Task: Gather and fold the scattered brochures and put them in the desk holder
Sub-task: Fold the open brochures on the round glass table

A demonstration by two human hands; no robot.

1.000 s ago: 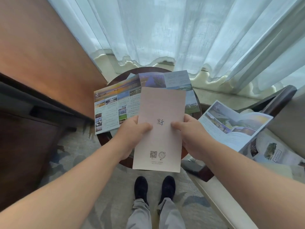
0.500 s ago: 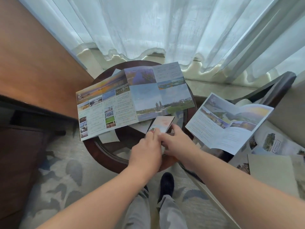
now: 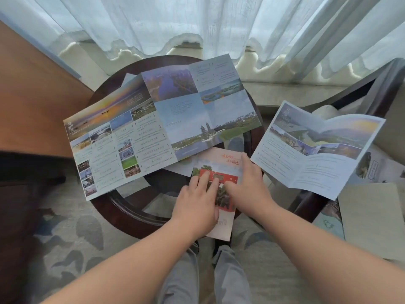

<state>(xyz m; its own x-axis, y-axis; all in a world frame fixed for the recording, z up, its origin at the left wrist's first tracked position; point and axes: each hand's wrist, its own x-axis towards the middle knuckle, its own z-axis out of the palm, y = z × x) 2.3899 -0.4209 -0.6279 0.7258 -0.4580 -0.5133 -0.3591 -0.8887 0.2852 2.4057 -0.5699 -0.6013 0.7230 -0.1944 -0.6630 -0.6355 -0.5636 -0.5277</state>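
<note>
Start from the round table (image 3: 125,218), dark-rimmed and glass-topped, and note the large brochure (image 3: 153,132) lying fully unfolded across most of it, overhanging the left edge. Leave that one for later, and likewise the half-open brochure (image 3: 311,154) resting off the table's right side. Attend instead to the small folded brochure (image 3: 219,163), the one with the red picture, lying at the table's near edge, far end at the large one's lower border, near end hanging past the rim. Press it down with the left hand (image 3: 195,207) and the right hand (image 3: 247,189), both laid flat on it side by side, fingers straight, neither grip closed round anything. Judging by that pose, treat this as the creasing step: run the fingertips firmly along the fold from the middle outward to set it sharp and square the edges. Support the overhanging end to avoid a bend or a slide to the floor. Cannot see the desk holder anywhere here, so find it before lifting.
</note>
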